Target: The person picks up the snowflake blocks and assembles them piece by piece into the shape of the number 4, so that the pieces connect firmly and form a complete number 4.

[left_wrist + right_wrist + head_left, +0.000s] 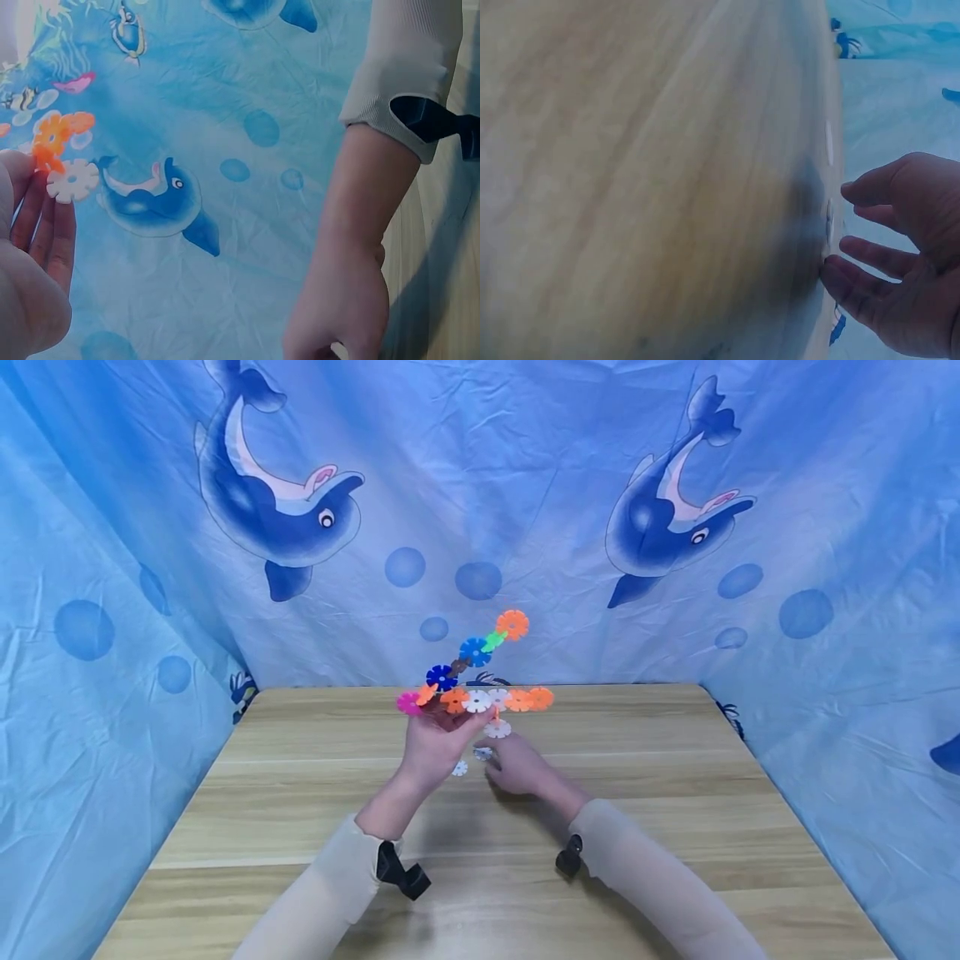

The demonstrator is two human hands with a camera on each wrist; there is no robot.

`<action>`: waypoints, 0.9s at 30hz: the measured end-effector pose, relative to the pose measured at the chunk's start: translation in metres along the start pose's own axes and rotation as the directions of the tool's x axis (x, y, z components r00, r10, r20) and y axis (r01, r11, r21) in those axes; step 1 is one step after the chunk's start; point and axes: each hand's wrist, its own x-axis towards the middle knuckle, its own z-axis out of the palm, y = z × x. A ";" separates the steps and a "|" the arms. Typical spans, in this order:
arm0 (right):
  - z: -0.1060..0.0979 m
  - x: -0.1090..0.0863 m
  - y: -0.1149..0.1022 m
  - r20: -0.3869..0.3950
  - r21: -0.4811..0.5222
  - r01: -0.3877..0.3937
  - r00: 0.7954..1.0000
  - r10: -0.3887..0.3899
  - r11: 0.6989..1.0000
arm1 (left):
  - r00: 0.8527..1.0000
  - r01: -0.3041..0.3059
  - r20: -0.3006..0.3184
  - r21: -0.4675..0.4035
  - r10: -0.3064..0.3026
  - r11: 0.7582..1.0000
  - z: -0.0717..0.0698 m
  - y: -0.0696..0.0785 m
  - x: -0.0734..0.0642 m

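My left hand (437,750) grips a chain of interlocking snowflake discs (474,652) and keeps it raised above the table. One branch slants up to the right through pink, dark blue, brown, blue and green to orange. Another runs sideways in orange and white, with a white disc (497,729) hanging below. In the left wrist view, orange and white discs (73,181) show beyond the fingers. My right hand (519,767) reaches down beside a loose white disc (482,752), its fingers spread in the right wrist view. A second loose white disc (460,768) lies to its left.
A wood-grain table (300,827) extends under both arms. Blue cloth with printed dolphins (480,485) hangs behind it and on both sides. Black wrist devices (405,870) are worn at the cream sleeves.
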 end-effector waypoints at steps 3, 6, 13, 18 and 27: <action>0.003 0.003 -0.002 0.010 -0.053 0.038 0.999 -0.037 0.998 | 1.000 -0.017 0.010 -0.015 0.017 1.000 0.001 0.000 -0.001; 0.004 0.003 -0.003 0.021 -0.080 0.038 0.999 -0.037 0.996 | 1.000 -0.026 0.012 -0.019 0.026 0.999 0.001 0.000 -0.002; 0.008 0.001 -0.002 -0.011 -0.010 -0.064 0.998 0.064 0.998 | 0.999 -0.052 0.015 0.026 0.052 0.998 0.000 -0.002 -0.004; 0.008 -0.002 0.006 -0.028 0.104 -0.099 0.994 0.103 0.990 | 0.998 -0.057 0.018 0.022 0.056 0.998 -0.001 -0.001 -0.005; -0.009 -0.028 0.030 -0.049 0.173 -0.119 0.990 0.130 0.978 | 0.999 -0.040 0.030 0.000 0.040 0.999 -0.002 -0.001 -0.003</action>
